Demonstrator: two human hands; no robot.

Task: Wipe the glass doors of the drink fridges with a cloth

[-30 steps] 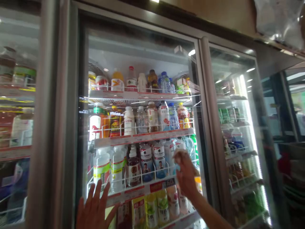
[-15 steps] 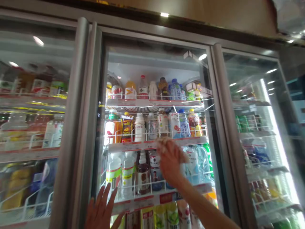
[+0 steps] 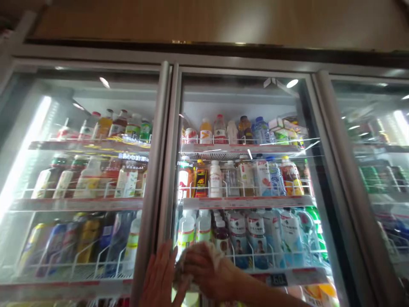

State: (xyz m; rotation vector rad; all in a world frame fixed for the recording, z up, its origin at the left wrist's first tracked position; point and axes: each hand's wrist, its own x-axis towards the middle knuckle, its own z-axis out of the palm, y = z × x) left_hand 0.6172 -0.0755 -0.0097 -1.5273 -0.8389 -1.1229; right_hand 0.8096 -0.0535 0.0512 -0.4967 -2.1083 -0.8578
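Observation:
My right hand (image 3: 204, 270) presses a crumpled, light-coloured cloth (image 3: 216, 251) against the glass door (image 3: 243, 94) of a drinks fridge, low at the door's left side. Part of the cloth bunches out around the fingers. Close beside it on the left, my left hand (image 3: 159, 273) rests with fingers stretched upward at the door's metal frame (image 3: 169, 170). Behind the glass stand rows of bottles, among them a white bottle (image 3: 215, 179) on the middle shelf. The lower parts of both hands run out of view.
A second glass door (image 3: 96, 98) is on the left and a third glass door (image 3: 367, 111) on the right. Vertical metal handles (image 3: 338, 179) stand out between the doors. Above runs a brown panel (image 3: 204, 21). Ceiling lights reflect in the glass.
My right hand has moved the cloth down and left across the glass, close to my left hand. The view has swung left, showing more of the left door.

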